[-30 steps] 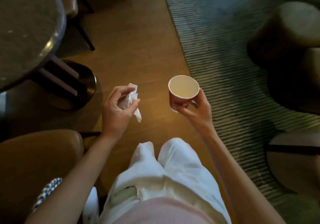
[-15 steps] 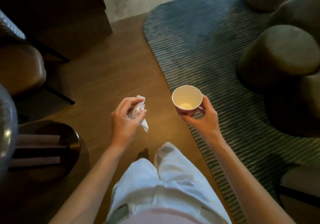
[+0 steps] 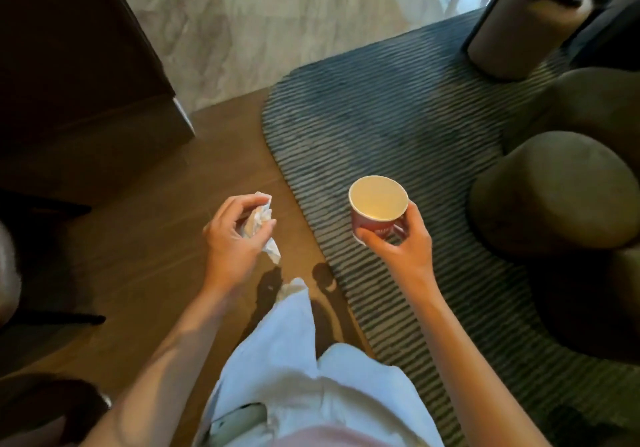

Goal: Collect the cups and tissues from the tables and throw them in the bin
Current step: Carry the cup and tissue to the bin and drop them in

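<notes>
Two loads: tissue point(image 3: 258, 225) in L hand point(image 3: 232, 238); red cup point(image 3: 376, 211) in R hand point(image 3: 401, 244), print unreadable

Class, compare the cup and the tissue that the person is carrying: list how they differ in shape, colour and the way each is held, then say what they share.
The cup is a rigid round shape held upright; the tissue is crumpled and limp, one corner hanging down. The cup is red outside with a pale inside; the tissue is white. The right hand grips the cup's side; the left hand pinches the tissue in its fingers. Both are held off the floor, one per hand.
</notes>
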A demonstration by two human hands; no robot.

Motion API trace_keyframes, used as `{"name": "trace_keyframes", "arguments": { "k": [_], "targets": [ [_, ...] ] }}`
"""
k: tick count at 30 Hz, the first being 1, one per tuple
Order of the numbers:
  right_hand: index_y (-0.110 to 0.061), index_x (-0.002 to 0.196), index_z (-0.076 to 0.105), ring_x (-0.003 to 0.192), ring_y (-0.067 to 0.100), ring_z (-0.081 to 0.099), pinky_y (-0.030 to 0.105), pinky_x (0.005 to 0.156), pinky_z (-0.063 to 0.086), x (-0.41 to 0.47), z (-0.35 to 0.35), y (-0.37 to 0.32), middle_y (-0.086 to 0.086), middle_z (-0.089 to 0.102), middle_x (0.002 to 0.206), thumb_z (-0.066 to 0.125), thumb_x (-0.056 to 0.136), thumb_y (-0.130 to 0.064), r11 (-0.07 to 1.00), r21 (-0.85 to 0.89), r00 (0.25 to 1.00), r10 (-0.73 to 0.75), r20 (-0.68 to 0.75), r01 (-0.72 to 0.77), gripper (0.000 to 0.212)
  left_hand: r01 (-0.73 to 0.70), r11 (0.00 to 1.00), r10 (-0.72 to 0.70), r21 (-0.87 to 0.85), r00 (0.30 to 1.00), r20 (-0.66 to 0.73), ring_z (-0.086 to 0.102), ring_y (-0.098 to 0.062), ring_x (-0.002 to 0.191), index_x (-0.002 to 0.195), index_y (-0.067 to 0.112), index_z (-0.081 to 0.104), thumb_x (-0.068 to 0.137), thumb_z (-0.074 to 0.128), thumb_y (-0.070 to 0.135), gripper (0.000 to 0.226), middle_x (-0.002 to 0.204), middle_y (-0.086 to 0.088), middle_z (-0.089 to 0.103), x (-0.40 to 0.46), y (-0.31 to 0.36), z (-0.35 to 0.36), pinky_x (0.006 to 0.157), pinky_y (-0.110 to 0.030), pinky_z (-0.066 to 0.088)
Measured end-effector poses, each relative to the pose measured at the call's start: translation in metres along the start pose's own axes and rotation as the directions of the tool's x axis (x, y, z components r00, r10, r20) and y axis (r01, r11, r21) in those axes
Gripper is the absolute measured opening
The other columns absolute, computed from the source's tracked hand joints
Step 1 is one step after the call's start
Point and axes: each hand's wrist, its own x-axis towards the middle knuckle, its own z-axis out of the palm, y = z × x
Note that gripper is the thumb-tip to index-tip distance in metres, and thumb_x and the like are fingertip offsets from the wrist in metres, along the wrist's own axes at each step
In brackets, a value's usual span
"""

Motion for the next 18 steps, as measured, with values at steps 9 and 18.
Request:
{"name": "trace_keyframes", "arguments": {
  "k": [9,18],
  "targets": [
    [-0.031,0.128,0.044,0.117,-0.003,0.05,0.02,0.097,0.044,0.23,0.004,0.002,-0.024,0.053,0.122,0.082,0.069,-0.029,0.997,0.04,0.99,0.064,-0.128,-0.06,0.07,-0.191,0.981,0.183,0.031,0.968,0.172,0.064,-0.01,0.097,0.106,0.014,0.066,0.075,0.076,0.002,0.034,0.105,0.0,0.066,0.257,0.018,0.083,0.084,-0.033,0.056],
    [-0.023,0.129,0.045,0.116,0.008,0.054,0.015,0.091,0.047,0.493,-0.045,0.022,-0.007,0.055,0.127,0.083,0.07,-0.018,0.996,0.077,0.97,0.067,-0.234,-0.05,0.07,-0.238,0.971,0.233,-0.01,0.943,0.236,0.065,-0.013,0.099,0.106,0.013,0.065,0.075,0.076,0.0,0.035,0.107,-0.003,0.068,0.514,0.056,0.224,0.086,-0.025,0.052]
  ]
}}
